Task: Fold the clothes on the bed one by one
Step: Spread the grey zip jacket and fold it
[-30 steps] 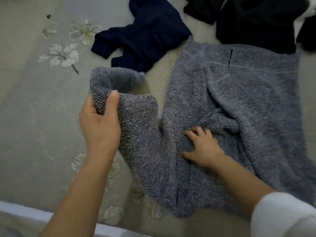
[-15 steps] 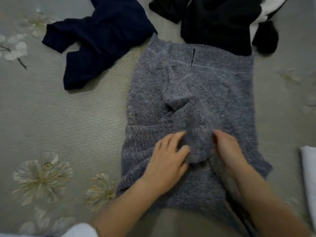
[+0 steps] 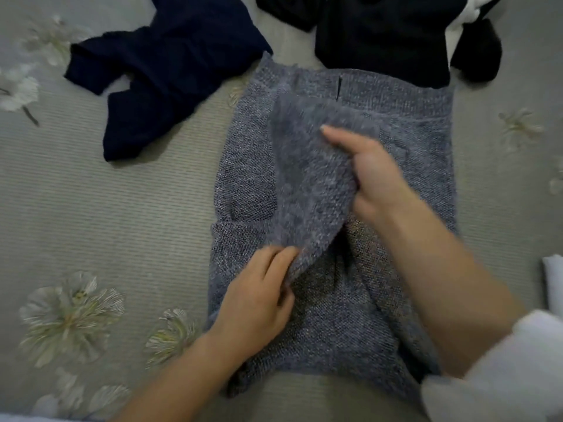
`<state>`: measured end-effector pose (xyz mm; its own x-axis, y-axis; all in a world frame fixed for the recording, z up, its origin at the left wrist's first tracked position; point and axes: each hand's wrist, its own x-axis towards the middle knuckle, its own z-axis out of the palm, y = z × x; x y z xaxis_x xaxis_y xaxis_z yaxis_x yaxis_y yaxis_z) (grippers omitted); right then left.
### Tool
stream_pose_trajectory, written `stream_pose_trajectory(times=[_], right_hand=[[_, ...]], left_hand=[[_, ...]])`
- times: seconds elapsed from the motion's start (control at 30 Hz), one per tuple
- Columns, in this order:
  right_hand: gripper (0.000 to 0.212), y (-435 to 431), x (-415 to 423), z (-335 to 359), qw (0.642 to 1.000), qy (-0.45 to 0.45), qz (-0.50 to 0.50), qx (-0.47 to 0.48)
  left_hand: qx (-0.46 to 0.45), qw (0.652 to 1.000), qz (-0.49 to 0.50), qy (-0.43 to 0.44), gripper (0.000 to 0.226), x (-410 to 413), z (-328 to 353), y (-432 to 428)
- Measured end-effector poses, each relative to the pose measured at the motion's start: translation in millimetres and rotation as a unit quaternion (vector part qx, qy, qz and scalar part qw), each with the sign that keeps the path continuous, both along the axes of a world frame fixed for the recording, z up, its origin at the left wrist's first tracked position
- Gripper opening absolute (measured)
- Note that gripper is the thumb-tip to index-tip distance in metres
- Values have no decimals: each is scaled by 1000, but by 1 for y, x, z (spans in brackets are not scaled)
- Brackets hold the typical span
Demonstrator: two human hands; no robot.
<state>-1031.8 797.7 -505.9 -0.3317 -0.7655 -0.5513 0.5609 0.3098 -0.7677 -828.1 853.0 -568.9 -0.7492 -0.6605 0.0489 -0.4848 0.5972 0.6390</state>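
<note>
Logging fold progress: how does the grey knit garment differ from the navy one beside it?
The grey knit garment lies spread out, part folded; the navy garment lies crumpled. The left hand and right hand hold the grey one; nothing touches the navy one. Both lie on the bed.

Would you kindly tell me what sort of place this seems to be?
Most likely a bedroom, on a bed: a grey bedspread patterned with flowers lies under loose clothes, a grey knit sweater, a navy garment and a black garment.
</note>
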Motion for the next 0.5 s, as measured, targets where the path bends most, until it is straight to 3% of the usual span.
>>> stream_pose_trajectory(times=[0.07, 0.13, 0.23, 0.33, 0.5], right_hand=[[24, 1, -28, 8, 999, 20, -29, -36], [24, 13, -57, 0, 996, 44, -81, -13], [36, 50, -89, -41, 974, 96, -143, 147], [44, 91, -97, -84, 945, 86, -93, 302], [43, 85, -102, -108, 946, 124, -137, 265]], left_hand=[[6, 1000, 4, -11, 69, -4, 2, 1], [25, 998, -21, -50, 72, -8, 0, 4], [43, 982, -79, -169, 80, -11, -11, 12], [70, 956, -83, -271, 100, -5, -25, 16], [27, 926, -111, -360, 121, 10, -20, 13]])
